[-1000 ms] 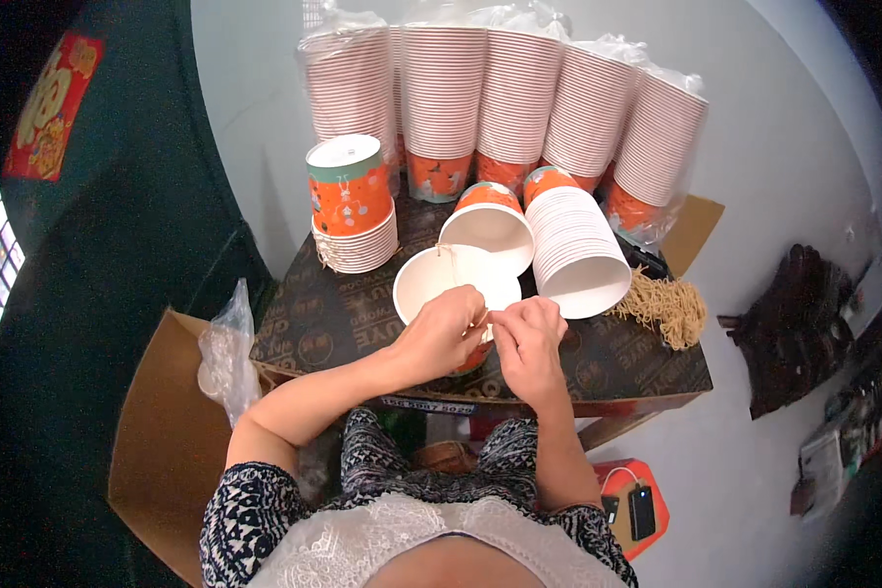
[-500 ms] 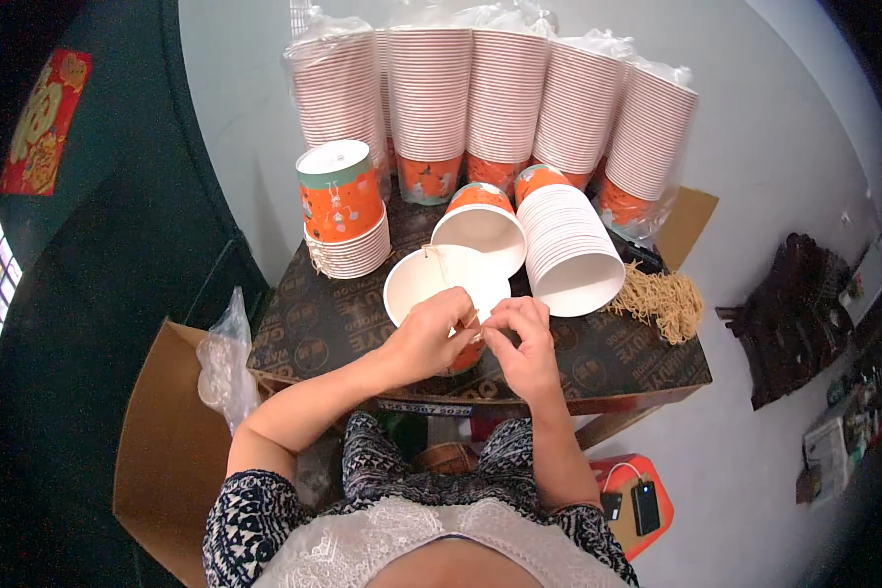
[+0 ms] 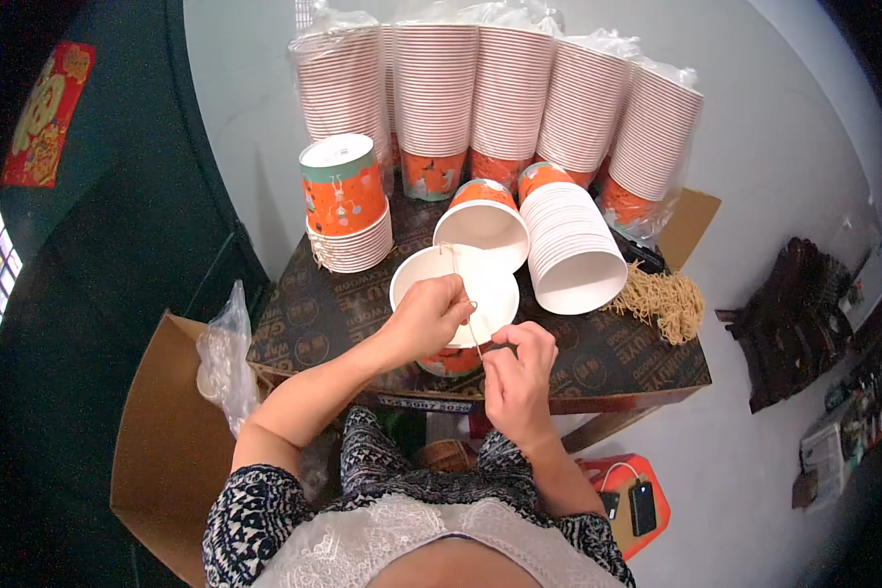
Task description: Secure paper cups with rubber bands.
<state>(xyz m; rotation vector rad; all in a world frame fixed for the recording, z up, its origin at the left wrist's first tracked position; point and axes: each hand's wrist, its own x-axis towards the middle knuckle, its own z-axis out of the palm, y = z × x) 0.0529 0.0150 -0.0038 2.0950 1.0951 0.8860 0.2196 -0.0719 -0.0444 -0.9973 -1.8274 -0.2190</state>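
A white-lined paper bucket (image 3: 495, 289) with an orange printed outside stands near the table's front edge, its mouth facing up. A thin tan cord (image 3: 476, 331) runs at its near rim; another bit of cord shows at the far rim. My left hand (image 3: 423, 318) is closed in a pinch on the cord over the bucket's mouth. Just right of the near rim, my right hand (image 3: 521, 377) pinches the cord lower down, and the cord is stretched between both hands. My left hand hides part of the bucket.
Behind the bucket, another paper bucket (image 3: 480, 233) and a nested stack (image 3: 576, 250) lie on their sides. An upside-down stack (image 3: 343, 206) stands left. Tall bagged stacks (image 3: 436, 98) line the wall. A cord bundle (image 3: 661, 304) lies right. A cardboard box (image 3: 162, 431) sits left below the table.
My right hand has moved down and away from my left, drawing the cord out between them. My left hand has shifted slightly up and left.
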